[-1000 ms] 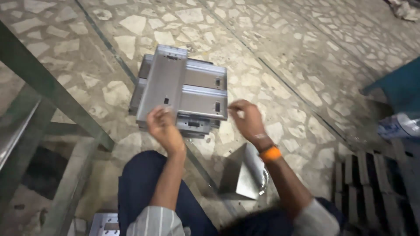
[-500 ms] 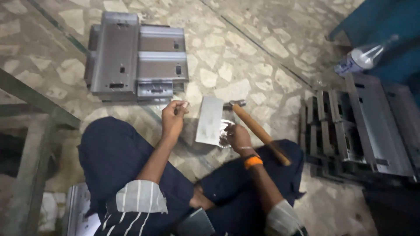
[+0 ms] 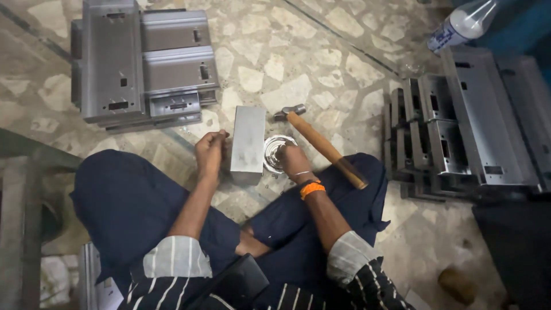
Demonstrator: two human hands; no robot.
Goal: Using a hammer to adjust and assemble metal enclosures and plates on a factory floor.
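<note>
So the grey metal block (image 3: 248,143) sits on the stone floor (image 3: 321,51) right in front of our crossed legs, long axis running away from us, nearly straight up the view. Our left hand (image 3: 210,154) is pressed against its left side near the close end, fingers curled in a loose fist, thumb side touching the block; can't tell whether it's pinching something small. Just off the block's right side is a small shiny round metal cup (image 3: 278,152), and our right hand (image 3: 294,162) is dipping its fingertips into it, fingers bunched together, wrist with the orange band (image 3: 311,188) angled back toward us. So the block lies between the two hands, left one touching it, right one just beside it. A wooden-handled hammer (image 3: 321,143) lies on the floor, untouched, head near the block's far right corner, handle slanting down-right over our right knee. Farther out there's a stack of grey sheet-metal brackets (image 3: 143,63) up left, another pile of similar brackets (image 3: 459,126) on the right, and a clear plastic bottle (image 3: 468,23) lying top right.
</note>
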